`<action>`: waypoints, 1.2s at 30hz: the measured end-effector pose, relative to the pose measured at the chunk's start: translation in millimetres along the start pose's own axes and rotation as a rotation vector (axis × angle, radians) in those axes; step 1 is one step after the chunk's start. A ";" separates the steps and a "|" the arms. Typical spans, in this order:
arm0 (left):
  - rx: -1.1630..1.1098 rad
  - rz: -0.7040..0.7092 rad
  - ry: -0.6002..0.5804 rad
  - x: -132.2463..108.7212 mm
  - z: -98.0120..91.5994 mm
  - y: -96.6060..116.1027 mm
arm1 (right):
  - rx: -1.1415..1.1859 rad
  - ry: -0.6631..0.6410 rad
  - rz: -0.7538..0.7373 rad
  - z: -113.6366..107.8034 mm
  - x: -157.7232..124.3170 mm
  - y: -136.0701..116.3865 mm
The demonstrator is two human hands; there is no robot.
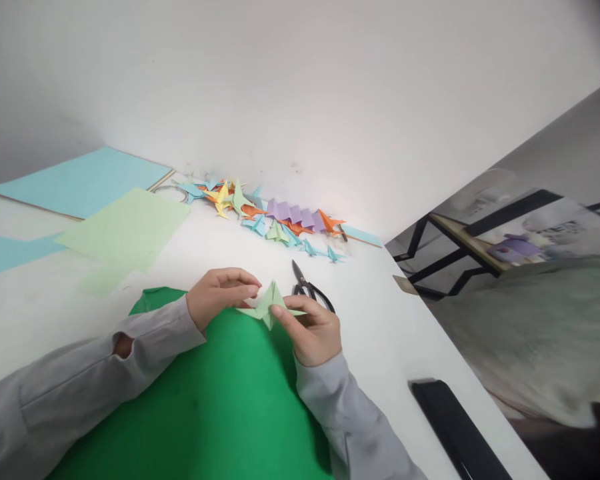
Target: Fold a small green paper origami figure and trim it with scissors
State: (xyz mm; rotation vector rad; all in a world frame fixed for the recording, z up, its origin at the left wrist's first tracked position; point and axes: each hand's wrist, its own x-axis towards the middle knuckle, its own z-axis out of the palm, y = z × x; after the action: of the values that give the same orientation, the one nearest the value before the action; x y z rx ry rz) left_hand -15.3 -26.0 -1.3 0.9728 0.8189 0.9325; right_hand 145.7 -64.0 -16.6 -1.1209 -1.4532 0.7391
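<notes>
A pale green folded paper crane (271, 304) is pinched between the thumb and fingers of my right hand (316, 330). Its pointed tips stick out left and right, and a peak stands up in the middle. Just left of it, my left hand (225, 293) hovers with loosely bent fingers and seems to hold nothing; thumb and forefinger tips come close to the crane. Scissors with black handles (311, 288) lie on the table right behind my right hand, partly hidden by its fingers.
Many colourful folded paper cranes (222, 198) and a purple pleated strip (295, 215) lie along the wall. Blue sheets (80, 180) and pale green paper (130, 230) rest at left. A black flat object (455, 427) lies at right on the white table (380, 320). Green cloth (230, 400) is below my hands.
</notes>
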 end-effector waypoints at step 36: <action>-0.243 -0.062 0.246 -1.0 7.4 -7.2 | 0.456 0.036 0.277 10.5 -1.7 13.6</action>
State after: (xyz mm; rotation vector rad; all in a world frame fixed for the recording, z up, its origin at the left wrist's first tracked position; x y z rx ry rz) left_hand -7.1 -31.1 -5.3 0.6269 0.9121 1.0833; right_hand 138.7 -59.3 -31.7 -0.9772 -1.0344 1.1712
